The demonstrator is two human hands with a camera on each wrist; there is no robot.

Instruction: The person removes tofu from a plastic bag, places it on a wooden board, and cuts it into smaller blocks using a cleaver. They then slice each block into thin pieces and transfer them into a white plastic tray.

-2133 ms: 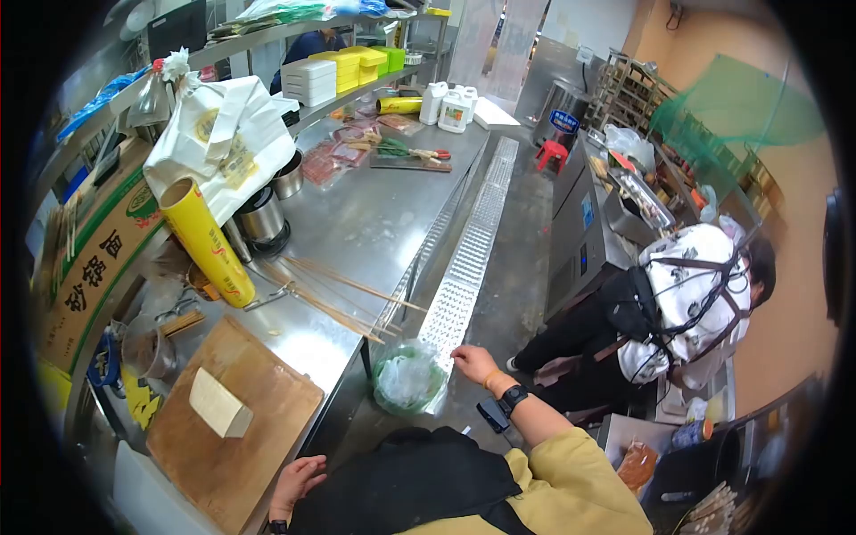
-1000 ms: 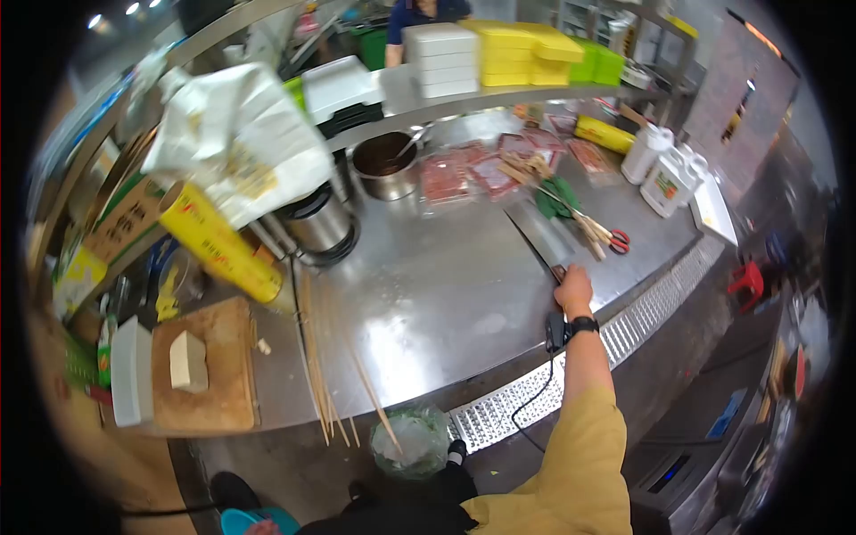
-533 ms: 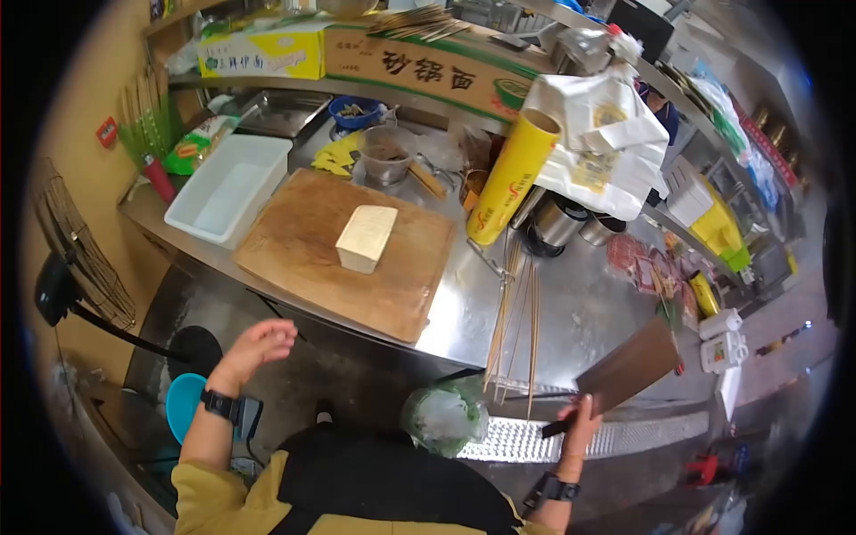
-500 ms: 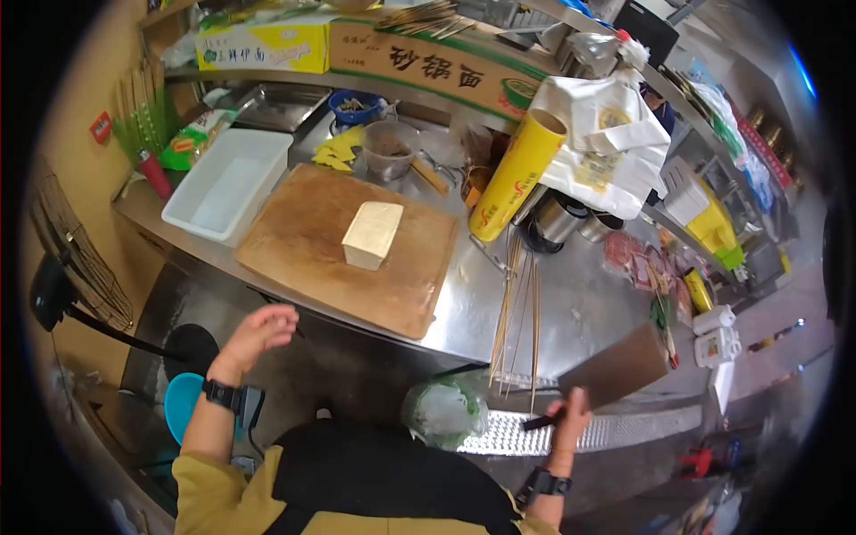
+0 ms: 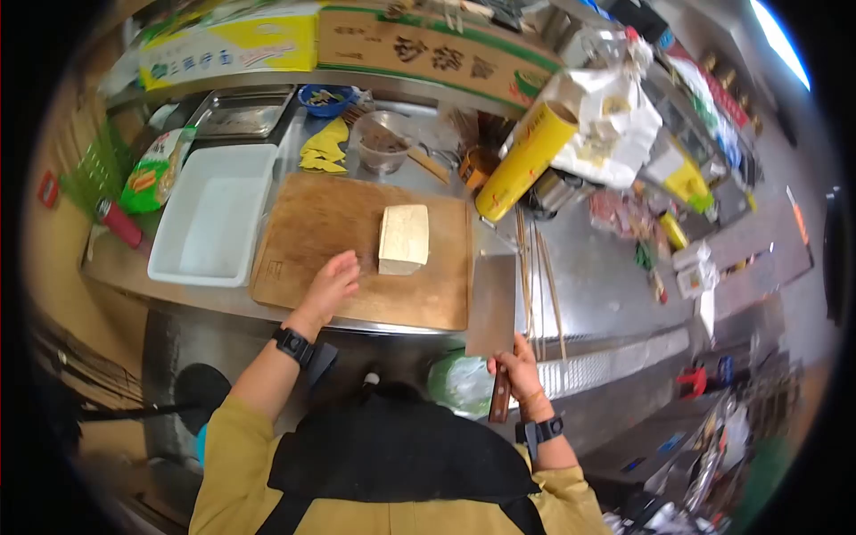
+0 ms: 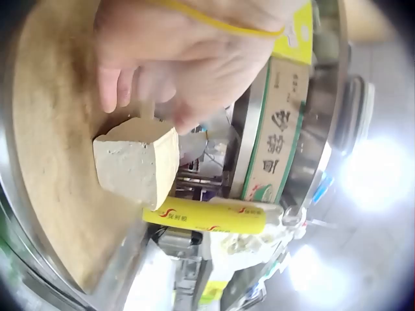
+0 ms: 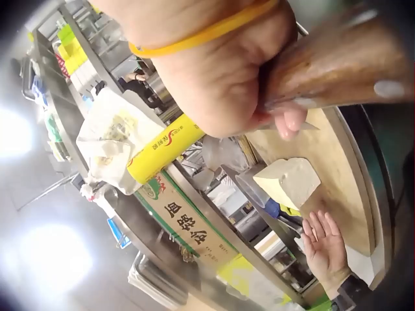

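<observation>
A pale block of tofu (image 5: 404, 239) stands on the wooden cutting board (image 5: 428, 303), right of its middle. My left hand (image 5: 332, 287) hovers over the front part of the board, left of the tofu, its fingers extended and holding nothing. In the left wrist view its fingers are beside the tofu block (image 6: 126, 168). My right hand (image 5: 520, 370) grips a cleaver (image 5: 492, 308) by its wooden handle (image 7: 343, 65). The broad blade points away from me, by the board's right edge. In the right wrist view the handle covers part of the scene.
Left of the board stands a white plastic tub (image 5: 214, 218). Behind are a clear bowl (image 5: 382, 156) and a yellow film roll (image 5: 528, 160). Long wooden skewers (image 5: 550, 290) overhang the steel counter's front edge; a bag-lined bin (image 5: 456, 385) is below. Boxes line the shelf (image 5: 428, 82) above.
My right hand, first empty, took hold of the cleaver at the counter's far part and brought it back beside the board. My left hand has moved up over the board, toward the tofu.
</observation>
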